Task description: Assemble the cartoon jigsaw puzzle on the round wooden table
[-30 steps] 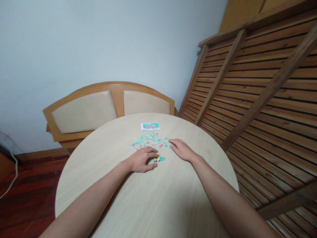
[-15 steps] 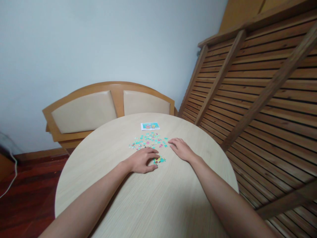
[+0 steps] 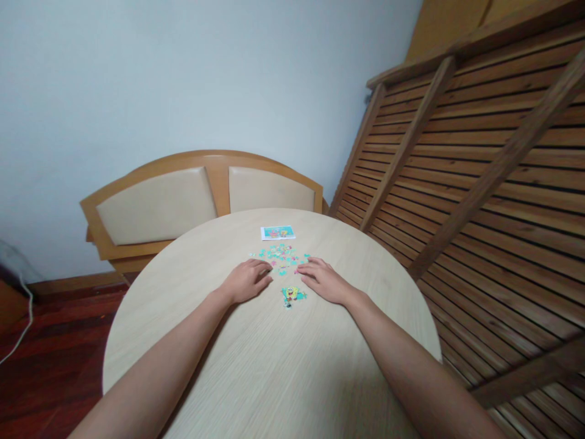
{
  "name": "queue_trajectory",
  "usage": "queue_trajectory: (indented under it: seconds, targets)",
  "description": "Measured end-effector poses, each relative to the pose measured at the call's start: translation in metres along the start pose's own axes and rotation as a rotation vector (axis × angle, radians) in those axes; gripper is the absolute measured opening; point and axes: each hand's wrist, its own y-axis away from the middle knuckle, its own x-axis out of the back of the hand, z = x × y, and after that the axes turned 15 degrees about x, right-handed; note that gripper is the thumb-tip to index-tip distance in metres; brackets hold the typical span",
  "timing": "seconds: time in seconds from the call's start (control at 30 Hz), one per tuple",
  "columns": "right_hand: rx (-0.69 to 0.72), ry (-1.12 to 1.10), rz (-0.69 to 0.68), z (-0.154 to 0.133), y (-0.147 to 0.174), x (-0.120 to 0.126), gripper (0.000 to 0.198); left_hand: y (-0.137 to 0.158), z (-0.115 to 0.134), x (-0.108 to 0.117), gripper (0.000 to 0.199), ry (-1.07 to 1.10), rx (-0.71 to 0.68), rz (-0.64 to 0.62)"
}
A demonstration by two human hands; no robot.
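Note:
A small joined patch of jigsaw puzzle [image 3: 292, 294], yellow and teal with a cartoon face, lies flat on the round table between my hands and a little nearer to me. Beyond it, loose jigsaw pieces [image 3: 280, 251] in teal, pink and yellow are scattered. My left hand [image 3: 249, 280] rests at the left edge of the loose pieces, thumb apart from the fingers, with some pieces hidden beneath or behind it. On the other side, my right hand [image 3: 325, 280] lies palm down, fingers spread, its fingertips beside a pink piece [image 3: 297, 271]. Neither hand visibly holds a piece.
A printed picture card [image 3: 278, 233] in teal, pink and yellow lies behind the pieces on the pale round table [image 3: 283, 366]. A padded wooden headboard [image 3: 158, 204] stands beyond the table's far edge. Wooden slatted panels [image 3: 457, 183] lean along the right side.
My left hand has left the joined puzzle patch and moved away from me and left, to the loose pieces. My right hand has shifted slightly left and nearer to me.

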Motion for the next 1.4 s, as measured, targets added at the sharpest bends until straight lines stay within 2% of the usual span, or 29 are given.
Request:
queue_trajectory:
  seconds: [0.2, 0.27, 0.37, 0.53, 1.0, 1.17, 1.4]
  targets:
    - [0.040, -0.033, -0.002, -0.012, -0.002, 0.005, 0.039, 0.000, -0.031, 0.008, 0.033, -0.039, 0.229, 0.087]
    - [0.053, -0.049, -0.011, -0.016, -0.002, 0.006, 0.041, 0.000, -0.036, 0.008, 0.032, -0.048, 0.243, 0.090]
    - [0.067, -0.056, -0.033, -0.020, -0.002, 0.006, 0.043, -0.001, -0.039, 0.004, 0.031, -0.021, 0.171, 0.083]
    - [0.081, -0.049, -0.054, -0.022, -0.003, 0.005, 0.044, -0.003, -0.029, -0.004, 0.032, -0.003, 0.013, 0.046]
    - [0.107, -0.046, -0.043, -0.021, -0.002, 0.008, 0.043, 0.000, -0.003, 0.006, 0.028, 0.042, -0.133, -0.022]
    - [0.113, -0.040, -0.040, -0.021, -0.003, 0.008, 0.042, -0.001, 0.002, 0.007, 0.025, 0.050, -0.136, -0.068]
    - [0.108, -0.055, -0.029, -0.021, -0.003, 0.007, 0.041, 0.000, 0.006, 0.004, 0.017, 0.099, -0.009, -0.108]
